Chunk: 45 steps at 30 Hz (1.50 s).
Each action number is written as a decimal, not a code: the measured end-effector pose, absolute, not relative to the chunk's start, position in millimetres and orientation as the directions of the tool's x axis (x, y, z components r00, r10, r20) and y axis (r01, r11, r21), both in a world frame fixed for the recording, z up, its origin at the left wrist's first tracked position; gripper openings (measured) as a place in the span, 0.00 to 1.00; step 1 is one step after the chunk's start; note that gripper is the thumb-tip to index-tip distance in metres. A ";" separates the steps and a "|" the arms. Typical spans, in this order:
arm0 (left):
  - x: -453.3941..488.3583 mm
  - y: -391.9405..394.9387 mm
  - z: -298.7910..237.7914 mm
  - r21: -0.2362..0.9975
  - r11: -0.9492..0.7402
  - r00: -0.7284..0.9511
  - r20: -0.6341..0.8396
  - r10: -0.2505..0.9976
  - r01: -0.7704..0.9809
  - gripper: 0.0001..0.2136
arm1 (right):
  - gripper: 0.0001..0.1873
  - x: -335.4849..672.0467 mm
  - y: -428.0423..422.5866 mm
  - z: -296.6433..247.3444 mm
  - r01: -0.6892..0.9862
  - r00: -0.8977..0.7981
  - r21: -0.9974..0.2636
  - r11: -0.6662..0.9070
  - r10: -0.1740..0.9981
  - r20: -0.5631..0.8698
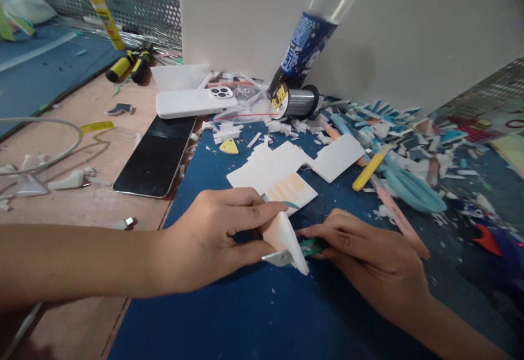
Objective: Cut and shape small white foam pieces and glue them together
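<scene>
My left hand (pixel 229 234) pinches a small piece of white foam board (pixel 292 242), its orange-tinted face turned toward the left. Closed around a green craft knife (pixel 313 246), my right hand (pixel 368 261) is just right of the piece. The knife's blade (pixel 280 258) shows on the left side of the foam, close to my left thumb; how deep it sits in the foam I cannot tell. Behind my fingers lies a white card with orange stripes (pixel 292 188), partly covering other white foam pieces (pixel 266 160) on the blue mat (pixel 213 316).
A black phone (pixel 155 155) and a white phone (pixel 192 103) lie at the left. A wire spool (pixel 301 101) stands by a tilted bottle (pixel 309 43). Offcuts, a yellow-handled cutter (pixel 370 169) and light-blue scissors handles (pixel 413 188) clutter the right. A white panel (pixel 393 32) rises behind.
</scene>
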<state>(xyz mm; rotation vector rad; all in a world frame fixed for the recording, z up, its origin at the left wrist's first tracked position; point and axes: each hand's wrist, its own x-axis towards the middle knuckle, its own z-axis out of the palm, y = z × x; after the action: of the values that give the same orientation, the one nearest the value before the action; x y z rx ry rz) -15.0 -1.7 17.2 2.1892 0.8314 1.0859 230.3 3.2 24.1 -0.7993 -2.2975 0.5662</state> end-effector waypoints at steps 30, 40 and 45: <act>-11.7 -4.1 16.1 0.663 -0.721 0.462 0.585 0.667 0.203 0.15 | 0.18 228.3 0.5 18.1 0.370 -0.615 -0.617 0.695 0.681 0.398; -12.8 -5.7 16.4 0.691 -0.696 0.497 0.543 0.677 0.193 0.15 | 0.16 226.3 0.4 19.5 0.358 -0.618 -0.622 0.696 0.676 0.401; -14.0 -4.8 18.3 0.695 -0.692 0.521 0.524 0.673 0.195 0.15 | 0.17 226.4 0.7 18.9 0.356 -0.612 -0.632 0.689 0.683 0.399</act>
<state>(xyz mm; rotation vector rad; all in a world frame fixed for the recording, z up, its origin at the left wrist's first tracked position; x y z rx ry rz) -14.0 -4.8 18.3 2.1941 0.7046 1.0990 226.4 0.7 18.9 -0.7926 -2.2619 0.6681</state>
